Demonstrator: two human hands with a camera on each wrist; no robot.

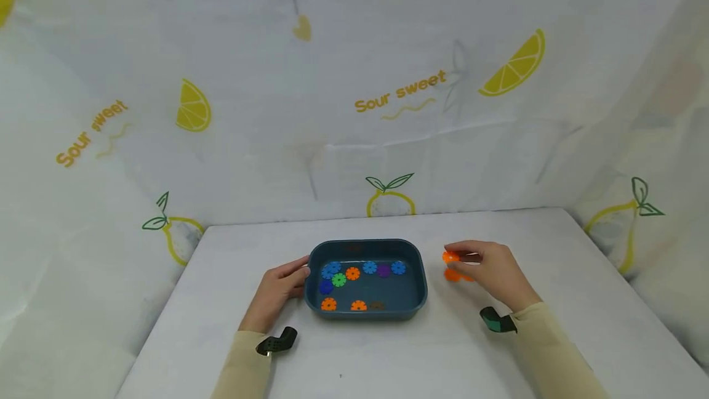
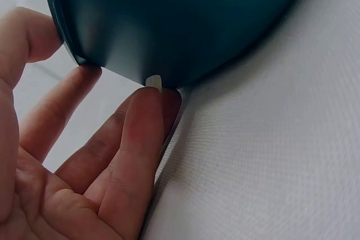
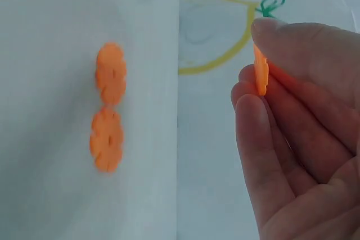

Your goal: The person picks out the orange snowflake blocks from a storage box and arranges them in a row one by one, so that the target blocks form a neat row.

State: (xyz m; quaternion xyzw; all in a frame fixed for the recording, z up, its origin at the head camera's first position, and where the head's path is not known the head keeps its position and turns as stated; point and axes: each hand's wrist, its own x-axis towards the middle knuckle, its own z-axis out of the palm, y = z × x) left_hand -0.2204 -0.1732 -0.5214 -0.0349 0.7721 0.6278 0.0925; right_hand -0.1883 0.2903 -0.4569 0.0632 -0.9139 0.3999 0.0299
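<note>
Head view: left hand (image 1: pixel 277 294) rests against left wall of blue tray (image 1: pixel 419 276), fingers straight. Tray holds coloured snowflake discs (image 1: pixel 360 271). Right hand (image 1: pixel 490 270), right of tray, pinches orange disc (image 1: pixel 450 257) above table (image 1: pixel 388 356).

Left wrist view: fingertips (image 2: pixel 146 111) spread, touching tray underside (image 2: pixel 180 21).

Right wrist view: thumb and fingers (image 3: pixel 253 116) pinch orange disc (image 3: pixel 260 72) edgewise; two loose orange discs (image 3: pixel 108 108) lie touching on table.

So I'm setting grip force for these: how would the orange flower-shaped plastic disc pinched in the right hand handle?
The orange flower-shaped plastic disc probably stays stiff: held edge-on between the right hand's fingertips, it shows no bend. It looks thin, so likely light. The two like it lie flat on the white table, so it should slide rather than roll.
</note>
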